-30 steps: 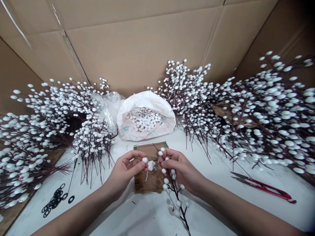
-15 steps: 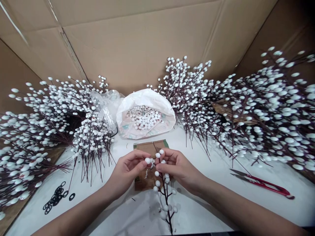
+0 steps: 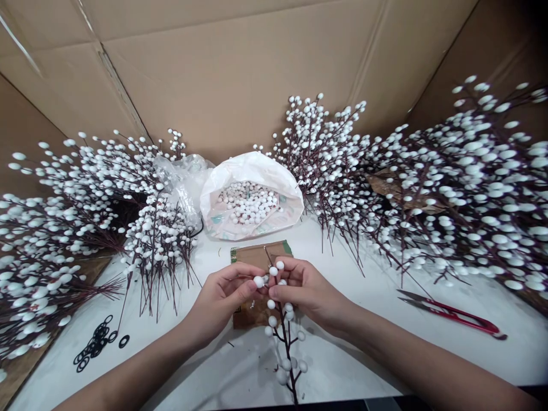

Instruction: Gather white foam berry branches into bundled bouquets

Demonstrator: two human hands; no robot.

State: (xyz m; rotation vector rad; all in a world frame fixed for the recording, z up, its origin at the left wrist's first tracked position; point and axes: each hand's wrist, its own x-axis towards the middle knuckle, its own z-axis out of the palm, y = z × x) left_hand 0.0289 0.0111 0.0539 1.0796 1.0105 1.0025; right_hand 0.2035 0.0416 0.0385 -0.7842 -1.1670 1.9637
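Note:
My left hand (image 3: 222, 298) pinches a small white foam ball (image 3: 258, 281) between thumb and forefinger. It holds the ball against a bare tip of a dark berry branch (image 3: 285, 342). My right hand (image 3: 306, 291) is closed round the upper part of that branch, whose stem hangs down towards me with several white balls on it. Both hands hover over a brown cardboard piece (image 3: 257, 260) on the white table (image 3: 368, 319).
A white bag of loose foam balls (image 3: 248, 200) lies behind the hands. Piles of finished white-berry branches fill the left (image 3: 85, 194) and right (image 3: 449, 188). Red snips (image 3: 454, 317) lie at right, black rubber rings (image 3: 96, 344) at left. Cardboard walls (image 3: 240, 68) enclose the table.
The branch has swung from slanting right to hanging nearly straight down. My left hand has brought the ball in against the branch tip. The camera has tipped slightly.

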